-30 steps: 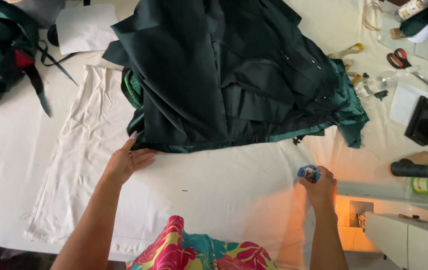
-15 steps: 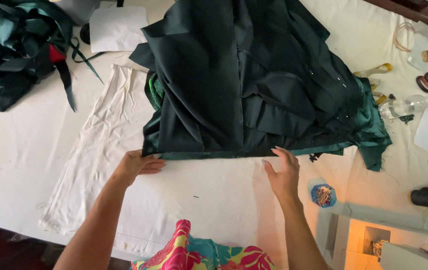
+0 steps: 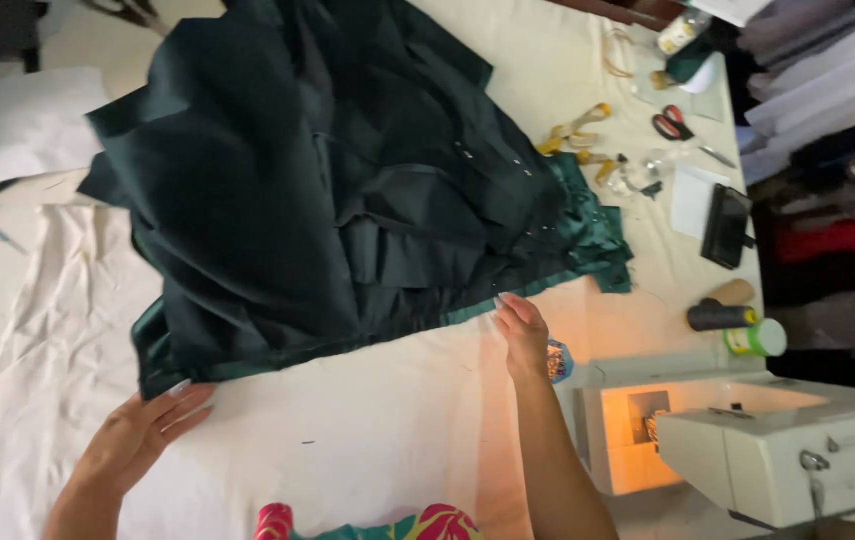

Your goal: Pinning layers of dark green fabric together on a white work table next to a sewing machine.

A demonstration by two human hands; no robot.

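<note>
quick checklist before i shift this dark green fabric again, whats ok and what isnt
1. Left hand at the lower corner of the dark green fabric, palm flat on the white cloth: ok.
2. Right hand at the fabric's hem edge: ok, though whether the fingers pinch it or only touch it, cannot tell.
3. Fabric lying flat: not ok, it is bunched in folds and layers.
4. Pins in the fabric: small bright pins show near its right side, so not ok for free sliding.
5. Path to the right: not ok, red-handled scissors, thread spools and a sewing machine crowd that side.
</note>
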